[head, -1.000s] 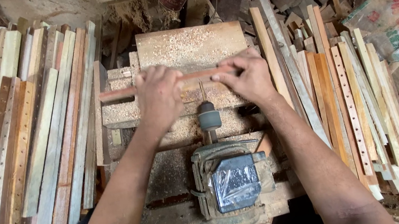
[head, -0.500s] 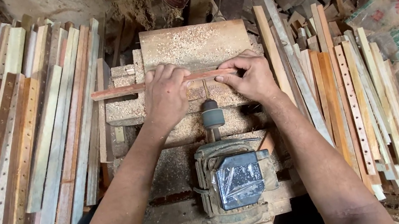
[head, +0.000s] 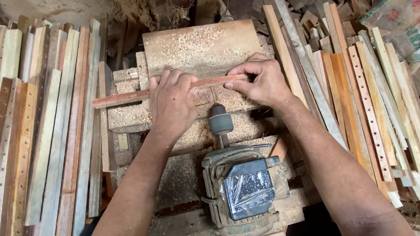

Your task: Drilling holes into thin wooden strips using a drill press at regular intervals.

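A thin reddish wooden slat (head: 118, 99) lies crosswise on a sawdust-covered wooden bench (head: 199, 47). My left hand (head: 171, 104) grips it from above near its middle. My right hand (head: 260, 80) pinches its right end with thumb and fingers. Between my hands, a horizontal drill chuck (head: 220, 123) with a thin bit (head: 214, 96) points at the slat's near edge. The chuck belongs to a grey motor (head: 245, 187) partly covered with clear plastic, fixed to the bench in front of me.
Long slats, several with rows of drilled holes, are stacked at the left (head: 18, 135). More slats lie at the right (head: 362, 95). A printed sack (head: 416, 15) sits at the far right. Scrap wood and sawdust lie behind the bench.
The slat has slid to the left under my hands, so more of it sticks out beyond my left hand. My hands hold nearly the same places.
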